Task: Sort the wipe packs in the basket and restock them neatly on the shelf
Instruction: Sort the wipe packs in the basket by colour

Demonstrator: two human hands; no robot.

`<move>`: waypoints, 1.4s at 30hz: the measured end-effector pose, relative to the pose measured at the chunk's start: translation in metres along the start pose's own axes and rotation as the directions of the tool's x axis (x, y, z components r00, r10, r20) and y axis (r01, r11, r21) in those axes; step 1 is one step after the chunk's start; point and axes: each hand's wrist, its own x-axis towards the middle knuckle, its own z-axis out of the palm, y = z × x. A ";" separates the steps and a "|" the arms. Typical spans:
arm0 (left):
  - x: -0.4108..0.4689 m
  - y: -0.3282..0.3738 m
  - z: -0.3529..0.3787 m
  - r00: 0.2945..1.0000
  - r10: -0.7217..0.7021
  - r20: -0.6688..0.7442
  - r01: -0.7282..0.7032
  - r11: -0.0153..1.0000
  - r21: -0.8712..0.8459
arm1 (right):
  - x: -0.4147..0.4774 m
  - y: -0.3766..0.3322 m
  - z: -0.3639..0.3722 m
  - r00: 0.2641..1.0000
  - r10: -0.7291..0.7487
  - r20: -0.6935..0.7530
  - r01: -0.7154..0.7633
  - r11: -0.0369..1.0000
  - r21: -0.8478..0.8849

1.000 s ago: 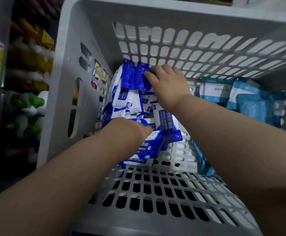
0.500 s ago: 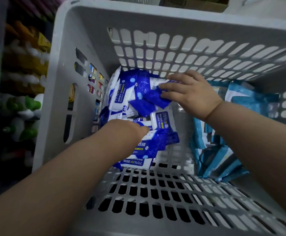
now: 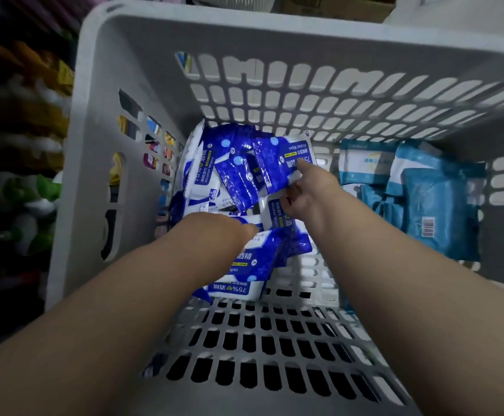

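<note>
Both my arms reach down into a grey slotted basket (image 3: 142, 70). Against its left wall lies a heap of dark blue and white alcohol wipe packs (image 3: 202, 175). My right hand (image 3: 307, 190) pinches one blue pack (image 3: 280, 163) at its right edge and holds it tilted over the heap. My left hand (image 3: 223, 232) grips the near blue packs (image 3: 253, 265), its fingers tucked out of sight between them. A group of light teal wipe packs (image 3: 433, 214) sits at the basket's right side.
Store shelves on the left hold yellow packets (image 3: 38, 94) and green-and-white bottles (image 3: 35, 202), all dim and blurred. The near half of the basket floor (image 3: 268, 364) is bare grid. Cardboard boxes (image 3: 334, 6) show beyond the far rim.
My right hand drew back toward me and turned, now holding one blue pack by its edge. The left hand stayed on the near packs. The view shifted slightly.
</note>
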 end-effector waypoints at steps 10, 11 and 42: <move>-0.001 0.001 -0.002 1.000 0.016 0.008 -0.016 1.000 0.024 | -0.005 0.021 0.002 0.996 -0.056 0.071 0.072 0.968 -0.241; -0.002 0.001 -0.002 1.000 0.014 0.008 -0.014 1.000 0.025 | -0.005 0.022 0.005 0.995 -0.076 0.070 0.090 0.967 -0.240; -0.011 -0.002 0.011 0.973 0.048 -0.224 -0.028 0.996 0.089 | -0.083 0.002 0.018 0.836 0.033 0.547 -0.112 0.987 0.112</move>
